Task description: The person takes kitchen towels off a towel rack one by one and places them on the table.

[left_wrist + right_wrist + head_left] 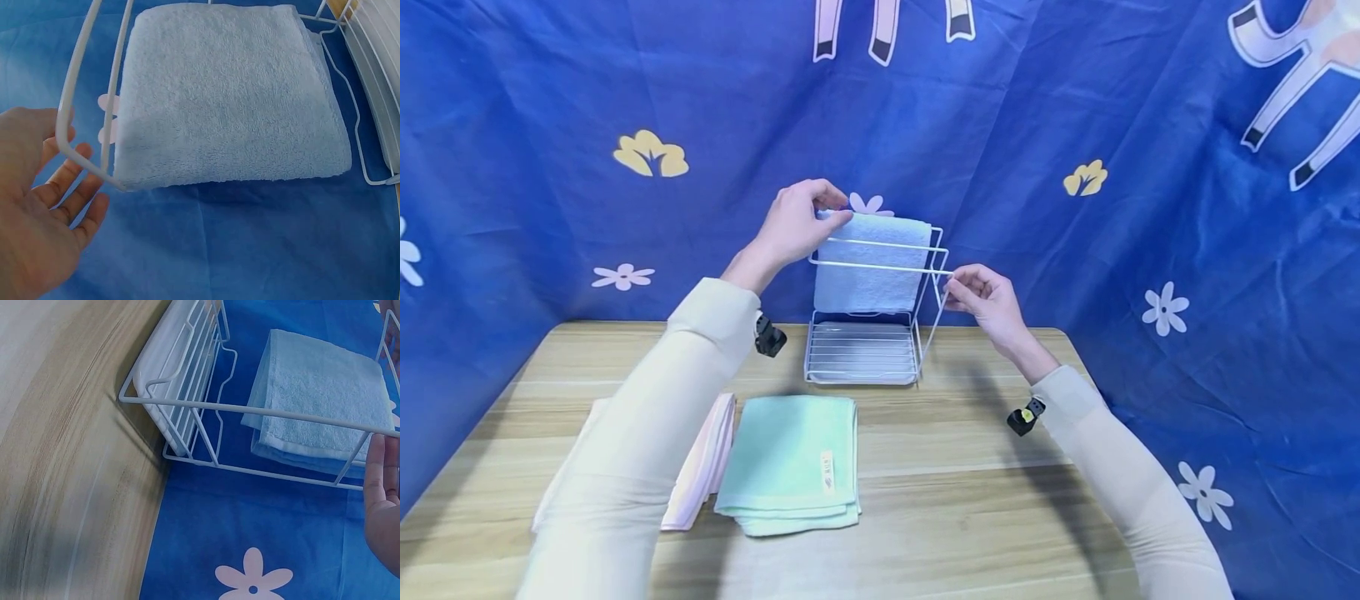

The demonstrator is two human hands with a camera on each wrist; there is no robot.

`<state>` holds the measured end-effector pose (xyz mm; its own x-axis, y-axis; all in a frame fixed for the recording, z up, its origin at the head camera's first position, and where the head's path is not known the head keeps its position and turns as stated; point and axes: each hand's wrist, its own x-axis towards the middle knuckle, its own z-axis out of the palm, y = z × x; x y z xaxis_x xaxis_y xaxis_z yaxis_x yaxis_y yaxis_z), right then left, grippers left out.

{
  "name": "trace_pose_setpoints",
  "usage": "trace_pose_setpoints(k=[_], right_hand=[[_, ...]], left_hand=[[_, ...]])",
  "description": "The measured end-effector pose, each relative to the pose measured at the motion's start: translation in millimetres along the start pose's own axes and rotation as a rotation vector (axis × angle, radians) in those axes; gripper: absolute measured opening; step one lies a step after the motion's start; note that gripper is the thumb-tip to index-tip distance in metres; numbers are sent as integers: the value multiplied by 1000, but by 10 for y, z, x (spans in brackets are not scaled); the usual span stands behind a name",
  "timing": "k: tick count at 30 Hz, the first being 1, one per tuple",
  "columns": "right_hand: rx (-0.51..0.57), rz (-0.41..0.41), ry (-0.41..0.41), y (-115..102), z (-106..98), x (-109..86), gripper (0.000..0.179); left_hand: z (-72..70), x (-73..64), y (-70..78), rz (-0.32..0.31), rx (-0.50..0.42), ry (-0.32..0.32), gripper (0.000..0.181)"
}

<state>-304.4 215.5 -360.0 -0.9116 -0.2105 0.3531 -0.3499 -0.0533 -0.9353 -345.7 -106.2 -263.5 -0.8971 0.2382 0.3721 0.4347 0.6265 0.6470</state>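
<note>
At twelve o'clock on the wooden table (955, 517), a white wire rack (880, 267) stands near the blue curtain (737, 83), and a folded light-blue towel (872, 292) hangs in its upper part, behind the two front rails. Toward the rack's eleven o'clock, the person's left hand (797, 221) has its fingers parted and loosely bent by the rail's corner; whether they touch it is hard to tell. At three o'clock, the right hand (992, 304) pinches the end of the front rail between thumb and fingers.

The thin frame looks light, so a pull on that rail toward six o'clock could tip or skid it. The left fingertips might also snag the towel's near corner and drag it askew, and uneven halves could let it slide down toward the shallow tray (161, 347).

The towel's pile is plush and nubbly, its fold thick and rounded; the wire is smooth and slim with bent corners. At the rack's seven o'clock lie squarish mint-green towels (790, 450) with a small pale label (827, 472); beyond them, toward eight, pink towels (696, 483) lie partly under the sleeve.
</note>
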Motion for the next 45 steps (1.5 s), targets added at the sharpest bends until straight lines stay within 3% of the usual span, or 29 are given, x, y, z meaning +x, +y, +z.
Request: trace_pose_setpoints(k=[10,16,23,28,33,38,45], right_hand=[[-20,-1,10,15,-7,3,11],[-25,-7,3,10,13,-3,17],[1,-13,4,5,41,-13,11],[4,-8,16,12,31,-1,6],[-18,-6,13,3,22,15,15],[-8,-5,13,0,10,9,7],[-9,-4,8,-1,19,1,7]], left_hand=[[127,168,-103,9,72,-60,38],[175,242,-127,-17,113,-93,39],[205,262,-121,-58,127,-94,40],[207,282,-112,-56,142,-113,41],[202,303,-89,-63,161,-133,43],[221,328,-88,-63,170,-145,42],[230,327,-97,-64,167,-132,35]])
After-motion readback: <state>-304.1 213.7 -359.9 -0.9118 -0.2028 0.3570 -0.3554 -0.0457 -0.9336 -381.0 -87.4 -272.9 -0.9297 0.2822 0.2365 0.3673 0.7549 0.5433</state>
